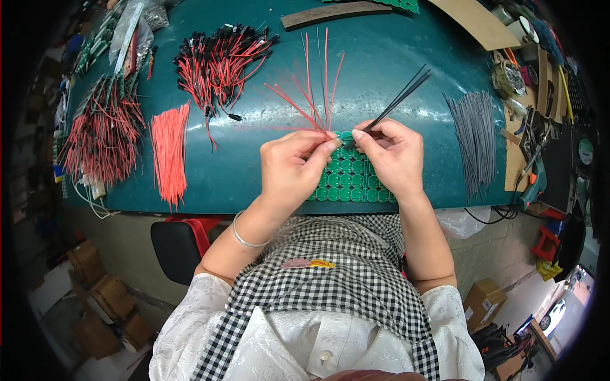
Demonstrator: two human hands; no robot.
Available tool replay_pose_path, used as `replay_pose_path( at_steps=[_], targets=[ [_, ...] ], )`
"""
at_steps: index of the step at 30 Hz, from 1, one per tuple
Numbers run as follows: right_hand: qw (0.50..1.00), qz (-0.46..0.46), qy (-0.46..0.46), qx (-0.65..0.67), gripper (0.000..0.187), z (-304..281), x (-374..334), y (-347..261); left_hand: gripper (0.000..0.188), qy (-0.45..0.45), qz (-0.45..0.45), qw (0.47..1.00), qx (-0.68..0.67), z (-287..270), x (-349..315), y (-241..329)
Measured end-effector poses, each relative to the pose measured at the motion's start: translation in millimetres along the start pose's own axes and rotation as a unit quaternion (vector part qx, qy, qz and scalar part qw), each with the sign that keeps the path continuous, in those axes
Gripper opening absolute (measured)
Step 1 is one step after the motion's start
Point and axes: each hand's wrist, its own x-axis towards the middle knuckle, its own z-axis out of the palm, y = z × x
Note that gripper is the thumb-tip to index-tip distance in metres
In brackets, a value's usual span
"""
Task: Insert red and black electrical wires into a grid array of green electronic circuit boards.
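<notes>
Head view showed both hands raised over the green circuit-board panel point(352, 168), which lay on the near edge of the green worktop point(241, 171), directly in front of the person. The left hand point(289, 159) was pinched, thumb against fingers, on several red wires point(326, 76); these fanned upward and away from the person, and some strands were blurred. The right hand point(397, 155) was pinched in like manner on a few black wires point(398, 98), whose long axis slanted away from the person and to the right. The hands were apart, with only a narrow gap between their fingertips. Governing relation: the panel lay below and between the hands, its rows of round boards running left to right. The left fingertips were at its far left portion, and the right fingertips were nearer its far right portion. Whether any wire end touched a board could not be determined. Stock was arranged to either side: a red wire bundle point(169, 155) to the left, with its strands running front to back, and a black wire bundle point(473, 143) to the right, similarly aligned. Beyond the red stock lay a heap of red-and-black leads point(219, 70).
</notes>
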Motion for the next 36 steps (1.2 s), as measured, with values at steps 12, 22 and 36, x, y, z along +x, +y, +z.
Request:
replay_pose_path(
  at_steps=[12, 22, 36],
  targets=[
    [1.000, -0.004, -0.009, 0.004, 0.011, -1, 0, 0, 0.007, 0.040, 0.032, 0.996, 0.073, 14, 3, -8],
    [0.998, -0.040, -0.023, -0.038, 0.029, -1, 8, -5, 0.007, 0.031, 0.062, 0.990, 0.119, 15, 2, -11],
    [0.995, 0.039, -0.004, 0.087, 0.010, -19, 1, 4, 0.013, 0.018, 0.114, 0.977, 0.179, 15, 5, -11]
  ],
)
